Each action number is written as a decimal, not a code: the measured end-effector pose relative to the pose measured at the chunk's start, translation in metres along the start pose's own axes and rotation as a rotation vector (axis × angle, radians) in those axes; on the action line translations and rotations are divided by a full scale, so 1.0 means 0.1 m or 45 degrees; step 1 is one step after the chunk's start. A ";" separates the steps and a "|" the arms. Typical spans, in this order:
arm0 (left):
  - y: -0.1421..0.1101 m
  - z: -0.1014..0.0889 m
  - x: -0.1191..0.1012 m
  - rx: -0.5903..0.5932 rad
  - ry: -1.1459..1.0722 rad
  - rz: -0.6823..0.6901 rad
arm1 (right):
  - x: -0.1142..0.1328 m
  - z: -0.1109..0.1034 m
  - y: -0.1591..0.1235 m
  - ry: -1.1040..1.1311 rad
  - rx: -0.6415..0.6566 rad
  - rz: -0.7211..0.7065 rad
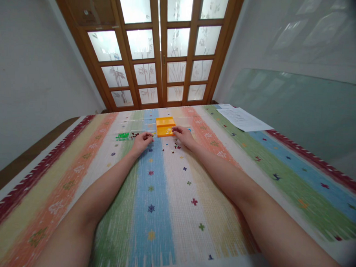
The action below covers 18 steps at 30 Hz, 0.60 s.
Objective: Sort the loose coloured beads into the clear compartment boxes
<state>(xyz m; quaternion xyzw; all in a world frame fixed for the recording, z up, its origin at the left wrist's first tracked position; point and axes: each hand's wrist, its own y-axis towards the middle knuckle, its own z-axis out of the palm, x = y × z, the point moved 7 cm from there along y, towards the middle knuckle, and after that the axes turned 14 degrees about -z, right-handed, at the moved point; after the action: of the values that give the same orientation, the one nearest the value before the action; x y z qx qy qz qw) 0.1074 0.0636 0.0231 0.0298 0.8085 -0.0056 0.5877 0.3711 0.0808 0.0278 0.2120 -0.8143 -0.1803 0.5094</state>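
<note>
An orange plastic box (165, 121) lies with its lid folded back, and small white pieces (169, 130) sit in its front half. My right hand (183, 136) is at the box's right front edge, thumb and fingers drawn together; anything pinched there is too small to make out. To the left of the box, my left hand (143, 140) hovers over the front of a see-through tray, fingers closed in a pinch. What they hold, if anything, cannot be seen. Green pieces (122, 135) and dark red pieces (134, 134) lie in the tray left of that hand.
Several tiny dark red and other coloured pieces (177, 147) lie loose on the striped tablecloth (150, 182) between my hands. Printed paper sheets (244, 119) rest at the back right. Wooden doors with glass panes (161, 59) stand beyond the table.
</note>
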 end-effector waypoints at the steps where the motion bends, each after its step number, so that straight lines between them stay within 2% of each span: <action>1: 0.01 0.00 0.01 0.012 -0.065 -0.033 | 0.00 0.00 0.00 -0.003 0.002 0.002; 6: 0.01 -0.04 0.01 -0.005 -0.172 -0.120 | 0.01 0.00 -0.01 -0.014 0.001 -0.009; 13: 0.02 -0.11 0.00 -0.062 -0.277 -0.116 | -0.08 0.02 0.00 -0.012 0.020 -0.047; 16: 0.05 -0.24 -0.02 -0.137 -0.298 -0.097 | -0.11 0.02 0.00 -0.014 0.017 -0.042; 18: 0.09 -0.41 -0.03 -0.229 -0.310 -0.086 | -0.12 0.02 0.00 -0.019 0.017 -0.032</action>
<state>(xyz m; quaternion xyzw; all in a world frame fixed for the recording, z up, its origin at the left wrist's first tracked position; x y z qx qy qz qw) 0.0704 0.0742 0.0388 -0.0512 0.7290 0.0433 0.6812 0.3739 0.0877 0.0175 0.2243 -0.8166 -0.1828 0.4995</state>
